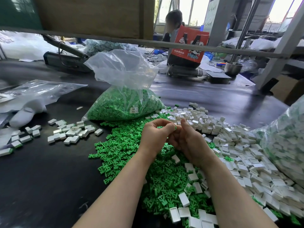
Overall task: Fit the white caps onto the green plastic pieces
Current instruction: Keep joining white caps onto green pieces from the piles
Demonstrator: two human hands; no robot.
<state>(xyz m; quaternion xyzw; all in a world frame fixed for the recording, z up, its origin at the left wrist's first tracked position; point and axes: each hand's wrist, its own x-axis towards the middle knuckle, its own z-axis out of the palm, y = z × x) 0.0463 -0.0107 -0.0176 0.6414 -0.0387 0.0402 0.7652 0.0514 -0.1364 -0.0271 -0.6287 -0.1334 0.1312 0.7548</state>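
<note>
Both hands meet above the heaps: the left hand [154,133] curls around a green plastic piece [174,128], while the right hand [187,139] pinches at the same spot, fingers bent. Loose green pieces [125,145] lie beneath, white caps [238,145] piled just right, a clear bag of green pieces [125,104] behind.

This is a small factory assembly floor, a hand-work bench rather than a home or shop. A wide dark work table [41,178] carries loose heaps of small green plastic pieces [125,150] and white rectangular plastic caps [243,145], with a clear plastic bag of green parts [125,102] behind them. Far across the table another worker [172,25] sits near a grey metal shelf frame [279,51], a round steel bowl [233,67] and large bright windows [194,9].
</note>
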